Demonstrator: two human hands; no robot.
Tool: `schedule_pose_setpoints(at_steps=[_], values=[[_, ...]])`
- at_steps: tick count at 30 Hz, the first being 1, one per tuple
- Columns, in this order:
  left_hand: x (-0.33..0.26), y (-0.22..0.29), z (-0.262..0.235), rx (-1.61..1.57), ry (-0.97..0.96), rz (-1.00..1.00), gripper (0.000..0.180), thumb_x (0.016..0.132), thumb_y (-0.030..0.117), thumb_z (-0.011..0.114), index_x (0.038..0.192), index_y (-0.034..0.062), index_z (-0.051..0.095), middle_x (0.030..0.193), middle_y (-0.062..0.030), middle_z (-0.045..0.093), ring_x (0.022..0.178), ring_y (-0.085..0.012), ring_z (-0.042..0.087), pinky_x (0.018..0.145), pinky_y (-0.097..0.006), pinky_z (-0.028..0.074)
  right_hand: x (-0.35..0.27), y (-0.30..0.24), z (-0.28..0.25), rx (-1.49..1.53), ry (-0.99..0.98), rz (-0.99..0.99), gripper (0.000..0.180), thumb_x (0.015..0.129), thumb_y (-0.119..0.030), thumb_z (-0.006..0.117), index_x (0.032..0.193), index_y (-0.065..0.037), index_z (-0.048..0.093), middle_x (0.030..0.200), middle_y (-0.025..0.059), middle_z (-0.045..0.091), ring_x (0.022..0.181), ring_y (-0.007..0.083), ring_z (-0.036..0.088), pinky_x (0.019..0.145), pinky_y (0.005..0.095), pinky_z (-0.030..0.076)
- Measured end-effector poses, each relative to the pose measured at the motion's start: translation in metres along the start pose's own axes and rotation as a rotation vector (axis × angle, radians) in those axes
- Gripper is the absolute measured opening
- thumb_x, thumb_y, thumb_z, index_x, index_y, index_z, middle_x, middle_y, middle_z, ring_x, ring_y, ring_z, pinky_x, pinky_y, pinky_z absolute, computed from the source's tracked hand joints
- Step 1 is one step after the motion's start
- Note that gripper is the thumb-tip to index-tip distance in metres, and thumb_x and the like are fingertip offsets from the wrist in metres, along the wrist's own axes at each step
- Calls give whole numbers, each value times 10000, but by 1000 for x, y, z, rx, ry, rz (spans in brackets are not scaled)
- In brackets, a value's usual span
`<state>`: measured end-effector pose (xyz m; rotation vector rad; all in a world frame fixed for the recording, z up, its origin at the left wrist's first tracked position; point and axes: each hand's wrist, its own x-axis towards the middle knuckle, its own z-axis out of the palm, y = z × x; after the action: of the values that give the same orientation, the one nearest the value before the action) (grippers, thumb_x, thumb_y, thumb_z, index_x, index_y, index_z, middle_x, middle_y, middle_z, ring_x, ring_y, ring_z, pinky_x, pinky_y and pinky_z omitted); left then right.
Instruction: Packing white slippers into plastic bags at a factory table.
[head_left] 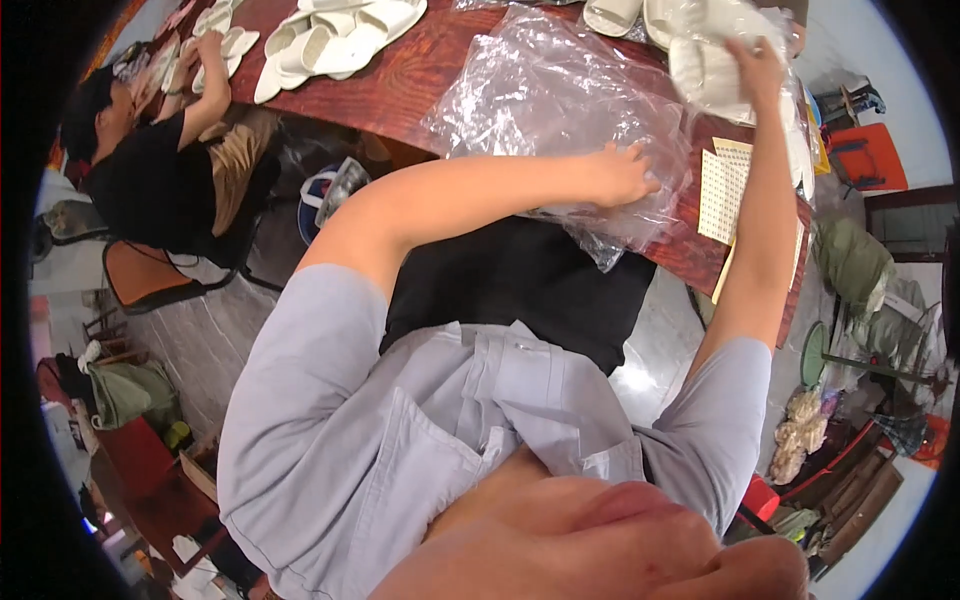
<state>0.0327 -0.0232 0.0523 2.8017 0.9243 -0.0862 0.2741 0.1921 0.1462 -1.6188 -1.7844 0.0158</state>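
Observation:
My left hand [625,176] lies on a pile of clear plastic bags [540,85] on the table, its fingers spread and nothing gripped in them. Farther off to the right, my right hand [757,70] is closed at the edge of a pair of cream slippers [702,70] in clear plastic. Slight blur there hides exactly how the fingers grip. Beside my right forearm are sheets of small yellowish stickers [722,190]. More cream slippers [612,15] sit at the far edge of the view, just left of the wrapped pair.
The dark red wooden table [410,95] runs across the top. Several cream slippers [335,40] are grouped on its left part. A co-worker in black [150,190] sits at the left, handling slippers. An orange-red stool [868,158] stands at the right.

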Motion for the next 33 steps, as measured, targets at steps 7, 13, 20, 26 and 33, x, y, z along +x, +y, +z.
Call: schedule_pose_setpoints(at_steps=[7, 13, 20, 26, 33], values=[[5, 16, 1, 143, 180, 172, 552, 845, 158, 629, 1372, 181, 468, 1360, -186, 460, 1308, -364, 419, 944, -519, 450, -87, -172, -162, 693, -15, 80, 425, 818, -369, 761, 934, 35, 698, 813, 65, 687, 665, 110, 605, 595, 265, 479], [26, -16, 47, 28, 322, 407, 554, 858, 125, 590, 1389, 209, 456, 1358, -182, 473, 1285, -322, 457, 973, -451, 442, -171, -275, -123, 223, -398, -81, 331, 779, -227, 744, 1024, -7, 707, 821, 170, 708, 726, 207, 701, 646, 344, 574], [42, -17, 85, -245, 584, 658, 606, 848, 83, 581, 1415, 240, 434, 1374, -176, 474, 1266, -278, 489, 1020, -386, 421, -153, -167, 72, 409, -649, 257, 353, 894, -305, 658, 975, 38, 640, 828, 183, 688, 657, 226, 673, 625, 326, 543], [6, 15, 9, -454, 108, 274, 694, 858, 151, 610, 1494, 186, 336, 1300, -249, 489, 1172, -374, 518, 1010, -417, 395, -156, -143, -27, 804, -527, 100, 485, 957, -200, 591, 1360, 33, 456, 1082, 178, 677, 999, 213, 657, 886, 322, 522], [-17, 59, -9, -379, 96, 528, 563, 876, 318, 660, 1350, 46, 522, 1127, -262, 557, 1066, -369, 552, 941, -413, 431, -164, -60, -69, 519, -176, 72, 328, 944, -116, 569, 1225, 55, 568, 1079, 121, 662, 972, 162, 639, 857, 266, 495]])
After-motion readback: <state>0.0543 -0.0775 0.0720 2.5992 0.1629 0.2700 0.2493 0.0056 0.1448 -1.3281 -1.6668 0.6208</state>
